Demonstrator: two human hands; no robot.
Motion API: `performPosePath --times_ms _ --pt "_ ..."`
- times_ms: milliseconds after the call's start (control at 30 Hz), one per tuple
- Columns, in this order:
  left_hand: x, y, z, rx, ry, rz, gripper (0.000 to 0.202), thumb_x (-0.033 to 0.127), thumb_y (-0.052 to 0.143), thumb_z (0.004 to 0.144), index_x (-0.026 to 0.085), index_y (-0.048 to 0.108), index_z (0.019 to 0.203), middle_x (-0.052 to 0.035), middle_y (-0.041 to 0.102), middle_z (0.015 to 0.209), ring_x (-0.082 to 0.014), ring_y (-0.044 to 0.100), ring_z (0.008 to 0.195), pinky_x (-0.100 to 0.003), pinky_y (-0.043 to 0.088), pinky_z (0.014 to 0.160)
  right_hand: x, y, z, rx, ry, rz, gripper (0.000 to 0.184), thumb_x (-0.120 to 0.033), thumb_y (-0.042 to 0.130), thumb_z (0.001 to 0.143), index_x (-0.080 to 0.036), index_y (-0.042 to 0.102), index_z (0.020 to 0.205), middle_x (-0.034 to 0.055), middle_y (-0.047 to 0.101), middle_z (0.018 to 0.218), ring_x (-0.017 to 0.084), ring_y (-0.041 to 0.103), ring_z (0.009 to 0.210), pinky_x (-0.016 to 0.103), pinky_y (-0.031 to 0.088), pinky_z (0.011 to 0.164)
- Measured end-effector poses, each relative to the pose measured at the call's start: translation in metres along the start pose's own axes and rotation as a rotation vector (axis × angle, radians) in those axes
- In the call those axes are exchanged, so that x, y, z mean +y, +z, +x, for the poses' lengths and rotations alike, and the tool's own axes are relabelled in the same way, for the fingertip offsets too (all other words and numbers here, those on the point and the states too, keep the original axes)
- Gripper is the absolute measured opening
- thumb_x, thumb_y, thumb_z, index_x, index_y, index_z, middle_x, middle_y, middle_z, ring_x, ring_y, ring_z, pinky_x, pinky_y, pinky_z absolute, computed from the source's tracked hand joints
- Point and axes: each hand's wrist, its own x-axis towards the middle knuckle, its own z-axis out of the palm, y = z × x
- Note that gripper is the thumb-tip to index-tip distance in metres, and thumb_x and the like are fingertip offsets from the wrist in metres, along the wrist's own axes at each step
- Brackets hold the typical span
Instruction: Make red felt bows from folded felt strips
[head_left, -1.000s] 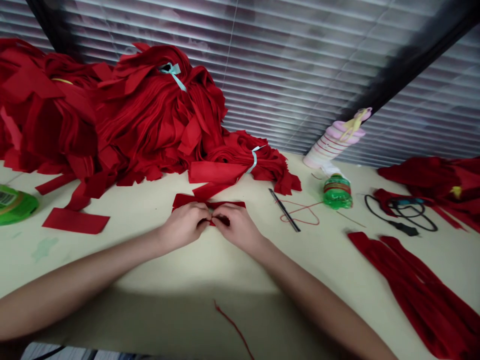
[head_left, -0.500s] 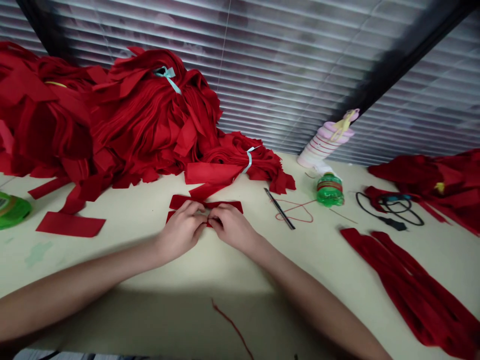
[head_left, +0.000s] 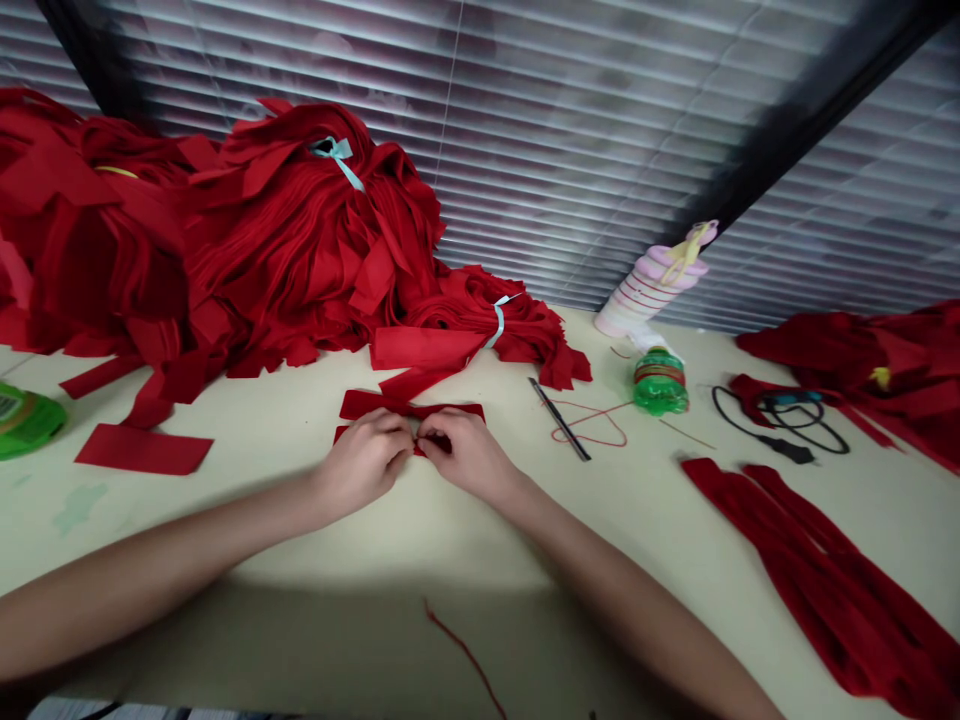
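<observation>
A red fabric strip (head_left: 361,403) lies on the table under my hands, its far edge and corners showing past my fingers. My left hand (head_left: 369,450) is closed, its fingers curled and pinching at the middle of the fabric. Close against it, my right hand (head_left: 459,447) pinches at the same spot with thumb and forefinger. The fingertips of both hands nearly meet, and whatever small part they grip there is hidden. Just behind the hands, another red strip (head_left: 424,350) hangs from a tied bundle (head_left: 517,330).
Large piles of red strips (head_left: 300,230) stand along the blinds. To the right are a black pen-like tool (head_left: 560,418), a green bottle piece wound with thread (head_left: 660,382), a white-pink roll (head_left: 651,288), a black cable (head_left: 784,440) and long red strips (head_left: 825,570). Red cord (head_left: 469,655) lies in front.
The fingers of my left hand have curled in more tightly at the middle of the fabric. My right hand has barely shifted.
</observation>
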Motion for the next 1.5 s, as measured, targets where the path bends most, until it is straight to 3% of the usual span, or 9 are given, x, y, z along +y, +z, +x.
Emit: performPosePath --times_ms 367,567,733,933,1067,1233,1367,1500 --pt "-0.004 0.004 -0.005 0.044 0.13 0.069 0.02 0.007 0.049 0.086 0.017 0.065 0.078 -0.0039 0.069 0.084 -0.0211 0.062 0.077 -0.037 0.048 0.071 0.005 0.003 -0.002 0.008 0.0 0.032 0.017 -0.004 0.059 0.073 -0.018 0.066 0.068 0.0014 0.066 0.069 0.015 0.06 0.067 0.025 0.044 0.064" --pt "-0.002 0.005 -0.005 0.091 0.029 0.078 0.008 0.01 0.049 0.085 0.016 0.051 0.082 -0.0041 0.064 0.075 -0.0211 0.059 0.071 -0.035 0.047 0.064 0.001 0.0 -0.004 -0.002 -0.005 0.013 0.018 -0.003 0.057 0.074 -0.017 0.066 0.067 0.0039 0.066 0.075 0.017 0.06 0.073 0.029 0.044 0.07" --pt "-0.002 0.007 -0.003 0.099 -0.001 0.06 0.013 0.008 0.047 0.081 0.019 0.04 0.082 -0.0003 0.058 0.072 -0.0178 0.056 0.067 -0.029 0.045 0.059 -0.002 -0.002 -0.005 -0.036 -0.004 0.024 0.009 -0.01 0.063 0.071 -0.019 0.065 0.07 0.0027 0.066 0.075 0.018 0.059 0.074 0.029 0.043 0.069" --pt "-0.002 0.008 -0.003 0.125 0.013 0.057 0.013 0.009 0.044 0.083 0.019 0.038 0.078 0.0022 0.05 0.067 -0.0145 0.051 0.063 -0.026 0.041 0.055 -0.001 0.004 -0.006 -0.023 0.02 0.045 0.013 -0.008 0.062 0.072 -0.019 0.055 0.072 0.0014 0.063 0.075 0.02 0.058 0.078 0.034 0.04 0.074" --pt "-0.002 0.007 -0.003 0.122 0.017 0.057 0.013 0.008 0.045 0.081 0.019 0.039 0.079 0.0026 0.051 0.068 -0.0136 0.051 0.063 -0.025 0.04 0.054 -0.001 0.008 -0.006 -0.005 0.048 0.108 0.023 -0.006 0.06 0.071 -0.021 0.044 0.079 0.0001 0.059 0.075 0.018 0.056 0.07 0.032 0.04 0.07" --pt "0.008 -0.012 -0.003 0.047 0.089 0.104 0.015 0.005 0.044 0.081 0.019 0.04 0.078 -0.0007 0.054 0.071 -0.0164 0.051 0.066 -0.028 0.042 0.058 -0.01 0.003 -0.009 0.027 0.072 0.213 0.029 -0.005 0.056 0.069 -0.023 0.035 0.075 0.0004 0.056 0.075 0.02 0.053 0.073 0.034 0.037 0.072" --pt "0.026 -0.041 -0.007 -0.021 0.17 0.176 0.01 0.007 0.048 0.084 0.016 0.05 0.088 -0.0064 0.06 0.086 -0.0257 0.052 0.092 -0.04 0.044 0.076 -0.023 -0.009 -0.011 0.024 0.115 0.386 0.029 -0.011 0.058 0.068 -0.024 0.033 0.074 -0.0021 0.054 0.071 0.017 0.052 0.066 0.031 0.037 0.064" --pt "0.04 -0.064 -0.012 -0.003 0.261 0.282 0.019 0.001 0.048 0.081 0.014 0.057 0.093 -0.0089 0.06 0.1 -0.0289 0.047 0.105 -0.052 0.034 0.094 -0.034 -0.022 -0.012 -0.07 0.192 0.679 0.038 -0.021 0.065 0.066 -0.025 0.028 0.073 -0.0052 0.057 0.067 0.014 0.053 0.06 0.026 0.038 0.056"
